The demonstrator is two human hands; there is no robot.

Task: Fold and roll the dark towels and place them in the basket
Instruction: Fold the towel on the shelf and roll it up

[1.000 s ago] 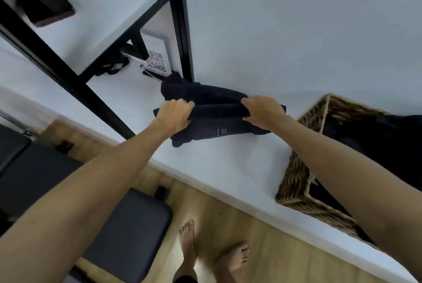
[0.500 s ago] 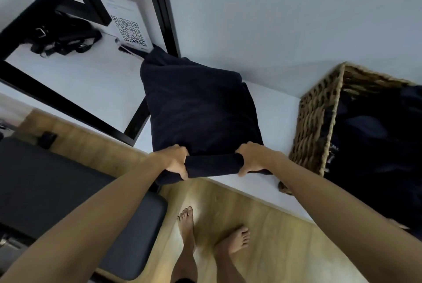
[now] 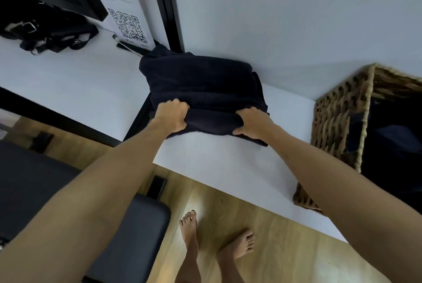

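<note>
Both hands, left hand [image 3: 171, 115] and right hand [image 3: 253, 124], clamp the near rolled edge of the dark towel [image 3: 201, 81] lying on the white table [image 3: 219, 164] beside the basket [image 3: 338, 122], so rolling away evenly and tightly should keep it neat.

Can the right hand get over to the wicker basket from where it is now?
Probably yes: the right hand, though gripping the dark towel, has only bare tabletop before the wicker basket.
</note>
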